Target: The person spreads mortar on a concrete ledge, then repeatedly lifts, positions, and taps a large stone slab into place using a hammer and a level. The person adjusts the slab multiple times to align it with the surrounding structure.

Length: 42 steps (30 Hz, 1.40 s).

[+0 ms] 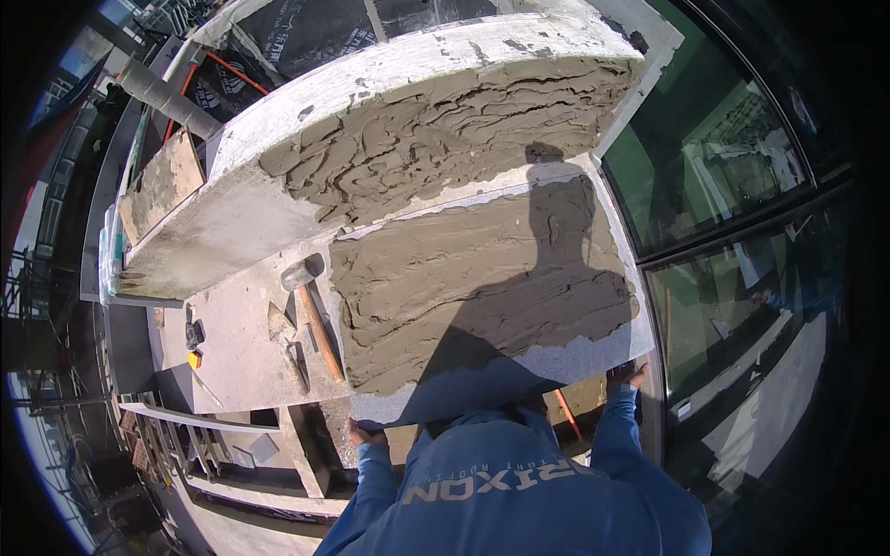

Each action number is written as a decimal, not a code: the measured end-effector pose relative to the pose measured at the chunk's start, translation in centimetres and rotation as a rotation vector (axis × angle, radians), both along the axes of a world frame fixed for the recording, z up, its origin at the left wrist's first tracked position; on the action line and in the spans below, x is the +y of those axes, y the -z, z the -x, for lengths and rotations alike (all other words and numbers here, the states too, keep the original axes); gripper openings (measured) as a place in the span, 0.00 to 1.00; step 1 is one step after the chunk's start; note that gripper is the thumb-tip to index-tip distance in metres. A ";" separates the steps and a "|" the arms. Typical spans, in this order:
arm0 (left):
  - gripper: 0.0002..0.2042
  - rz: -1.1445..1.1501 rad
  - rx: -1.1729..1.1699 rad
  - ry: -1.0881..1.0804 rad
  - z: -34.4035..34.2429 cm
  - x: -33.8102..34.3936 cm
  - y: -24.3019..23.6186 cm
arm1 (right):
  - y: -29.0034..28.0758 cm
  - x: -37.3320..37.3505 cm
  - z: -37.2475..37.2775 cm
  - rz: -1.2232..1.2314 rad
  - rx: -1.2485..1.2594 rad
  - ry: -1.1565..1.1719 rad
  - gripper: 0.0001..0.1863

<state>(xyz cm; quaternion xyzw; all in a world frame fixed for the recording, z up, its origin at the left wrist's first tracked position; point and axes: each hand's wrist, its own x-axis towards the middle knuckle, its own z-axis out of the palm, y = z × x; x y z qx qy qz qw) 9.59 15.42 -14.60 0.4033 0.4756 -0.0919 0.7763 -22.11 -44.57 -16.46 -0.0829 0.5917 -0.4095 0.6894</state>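
Note:
A grey stone slab [600, 353] lies in front of me, its face spread with wet grey-brown mortar [464, 269]. At its near left corner my left hand [367, 434] grips the edge, fingers partly hidden beneath it. My right hand [628, 375] holds the near right corner, its fingers also partly hidden. Left of the slab, a mallet [318, 324] with a wooden handle lies beside a pointed trowel [288, 347]. Beyond the slab, a thick ridged layer of mortar [464, 130] coats the low white wall [371, 74]. My shadow falls across the slab.
A glazed dark-framed door or window [742, 167] stands close on the right. A small yellow-and-black tool [194, 357] rests on the pale ledge [232, 371] at left. Below it are wooden frame members [301, 454]. A mortar-stained board [162, 190] leans at the wall's left end.

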 end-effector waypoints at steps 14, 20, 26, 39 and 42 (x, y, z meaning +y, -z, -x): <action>0.18 -0.230 0.195 -0.221 -0.1 0.7 1.5 | 0.8 -4.1 -5.6 0.000 -0.116 0.131 0.44; 0.12 -1.194 0.163 0.792 1.4 -3.4 -5.6 | -0.8 -5.8 -7.1 0.102 -0.079 0.116 0.42; 0.17 -1.109 0.004 0.804 -0.2 -0.6 -14.1 | -7.7 -7.5 -6.3 0.432 0.092 -0.019 0.40; 0.36 -1.075 -0.440 -0.216 -15.8 -1.1 -21.3 | -30.4 -15.0 -20.6 0.566 -0.268 0.242 0.34; 0.35 -0.618 -0.753 -0.379 -21.2 -9.9 -28.9 | -32.5 -16.9 -22.7 0.608 -0.190 0.315 0.33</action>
